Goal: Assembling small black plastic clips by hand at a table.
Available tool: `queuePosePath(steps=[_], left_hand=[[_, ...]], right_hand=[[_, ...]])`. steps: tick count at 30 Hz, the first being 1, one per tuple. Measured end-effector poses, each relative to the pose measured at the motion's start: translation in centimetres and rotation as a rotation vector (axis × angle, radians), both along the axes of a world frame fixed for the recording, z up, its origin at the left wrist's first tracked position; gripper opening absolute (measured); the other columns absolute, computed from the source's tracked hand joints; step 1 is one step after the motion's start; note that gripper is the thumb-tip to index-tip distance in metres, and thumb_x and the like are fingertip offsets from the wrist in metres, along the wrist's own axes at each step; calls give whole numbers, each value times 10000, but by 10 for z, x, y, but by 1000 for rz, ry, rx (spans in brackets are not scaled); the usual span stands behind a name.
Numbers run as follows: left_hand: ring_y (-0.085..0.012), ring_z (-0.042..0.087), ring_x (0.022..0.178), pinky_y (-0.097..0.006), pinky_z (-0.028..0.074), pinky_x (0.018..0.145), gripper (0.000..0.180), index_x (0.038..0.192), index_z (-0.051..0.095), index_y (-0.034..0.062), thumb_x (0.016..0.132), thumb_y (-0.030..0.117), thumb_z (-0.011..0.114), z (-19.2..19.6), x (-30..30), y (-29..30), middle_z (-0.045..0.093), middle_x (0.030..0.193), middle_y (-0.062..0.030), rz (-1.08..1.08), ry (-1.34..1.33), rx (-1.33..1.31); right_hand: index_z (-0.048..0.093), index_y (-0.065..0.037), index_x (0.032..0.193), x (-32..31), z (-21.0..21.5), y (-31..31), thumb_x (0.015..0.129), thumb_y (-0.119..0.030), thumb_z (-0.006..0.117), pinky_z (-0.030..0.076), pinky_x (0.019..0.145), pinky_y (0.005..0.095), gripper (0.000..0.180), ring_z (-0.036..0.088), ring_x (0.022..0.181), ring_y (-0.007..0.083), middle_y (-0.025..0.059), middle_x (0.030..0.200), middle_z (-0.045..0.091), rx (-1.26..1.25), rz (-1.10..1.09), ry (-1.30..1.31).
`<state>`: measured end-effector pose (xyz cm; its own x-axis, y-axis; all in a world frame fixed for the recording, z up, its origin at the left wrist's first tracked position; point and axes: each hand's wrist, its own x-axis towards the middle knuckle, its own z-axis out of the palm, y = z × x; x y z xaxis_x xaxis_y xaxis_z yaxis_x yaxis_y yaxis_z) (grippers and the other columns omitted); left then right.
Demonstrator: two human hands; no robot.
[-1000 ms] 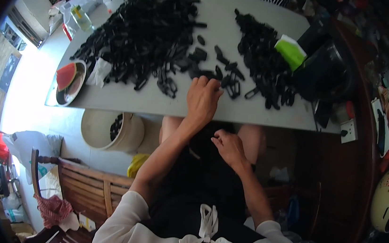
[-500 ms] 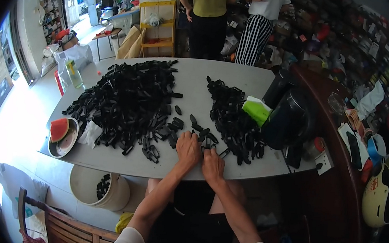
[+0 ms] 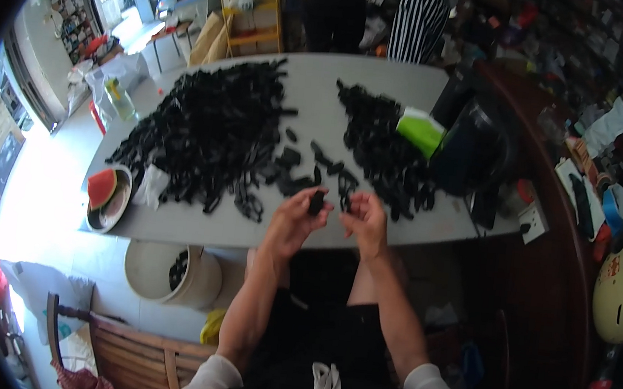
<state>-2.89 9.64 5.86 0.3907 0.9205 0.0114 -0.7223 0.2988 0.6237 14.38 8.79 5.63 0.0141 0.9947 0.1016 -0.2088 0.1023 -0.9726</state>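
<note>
working two small black plastic parts at the near edge of a grey table, left hand pinched shut on one small black part, right hand curled shut on another black part, both raised just above the tabletop and close together, not quite touching. spread behind: a large heap of black parts to the left, a smaller heap to the right, loose pieces between. also on the table: a bowl with watermelon slices, a green-and-white packet, a dark kettle-like pot. below the table edge, a white bucket with a few black pieces inside. done well, probably: keeping fingertips clear of the joining faces, lining the two parts up squarely before pressing, holding them over the table so a slip lands on it rather than on the floor.
</note>
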Motion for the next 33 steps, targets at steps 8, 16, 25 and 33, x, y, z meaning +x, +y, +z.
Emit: queuePosePath(steps=[8, 16, 25, 33], left_hand=[[-97, 460, 641, -214, 390, 594, 316, 1080, 513, -25, 953, 258, 449, 7, 7, -21, 565, 839, -69, -79, -36, 3], [-83, 375, 538, -191, 281, 479, 274, 1004, 527, 41, 970, 286, 408, 10, 7, -46, 489, 689, -23, -19, 128, -2], [-41, 318, 497, -167, 222, 431, 254, 942, 530, 90, 968, 321, 429, 16, 9, -50, 449, 629, 24, 121, 308, 54], [-29, 297, 452, -166, 194, 378, 223, 876, 500, 101, 956, 304, 451, 30, 7, -50, 415, 601, 41, 139, 486, -61]], right_hand=[[522, -31, 872, 1, 35, -31, 854, -131, 575, 342, 408, 158, 114, 450, 502, 33, 14, 680, 557, -43, 197, -83], [472, 0, 881, -16, 46, -49, 839, -96, 578, 439, 570, 394, 150, 588, 644, 308, 153, 735, 579, 391, -106, -855], [472, -17, 825, -25, 49, -48, 844, -112, 566, 445, 561, 408, 135, 596, 665, 341, 144, 738, 595, 486, -130, -1155], [493, -23, 816, -32, 46, -43, 836, -88, 505, 472, 563, 419, 70, 621, 624, 330, 156, 672, 618, 469, -54, -1400]])
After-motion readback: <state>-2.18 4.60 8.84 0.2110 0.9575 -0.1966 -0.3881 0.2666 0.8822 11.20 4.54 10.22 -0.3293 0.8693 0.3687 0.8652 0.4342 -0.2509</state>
